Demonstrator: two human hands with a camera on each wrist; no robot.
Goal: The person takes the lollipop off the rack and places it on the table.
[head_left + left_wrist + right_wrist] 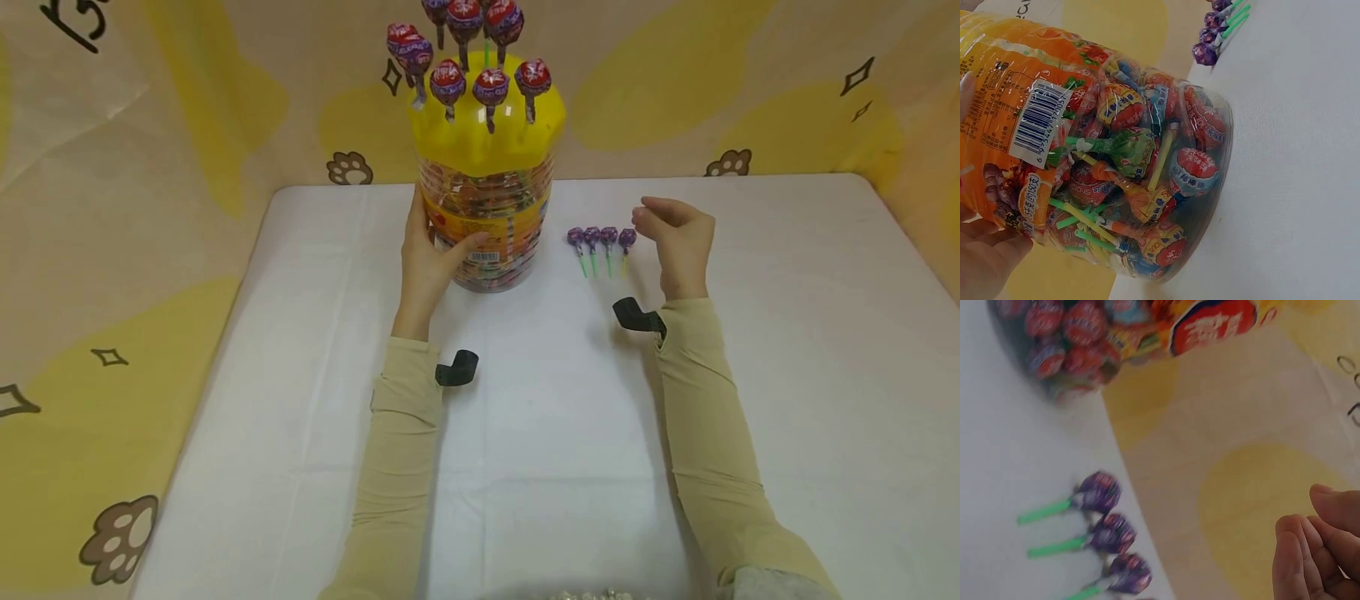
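My left hand (pixel 429 271) grips a clear plastic candy jar (pixel 498 229) on its left side, thumb across the front near the barcode. Wrapped lollipops (pixel 1194 170) fill the jar, as the left wrist view shows. On its rounded yellow lid (pixel 480 150) stand several lollipops (pixel 491 87) with red and purple wrappers. To the jar's right, a short row of purple lollipops (pixel 609 237) lies on the table, most with green sticks, one yellowish. My right hand (pixel 684 242) hovers just right of that row, fingers loosely bent, thumb apart from them, nothing held.
The jar stands near the back edge of a white table (pixel 540 417). Behind it hangs a cream and yellow patterned cloth (pixel 660 92). At the table's near edge, small pale beads or a similar decoration (pixel 600 595) just show.
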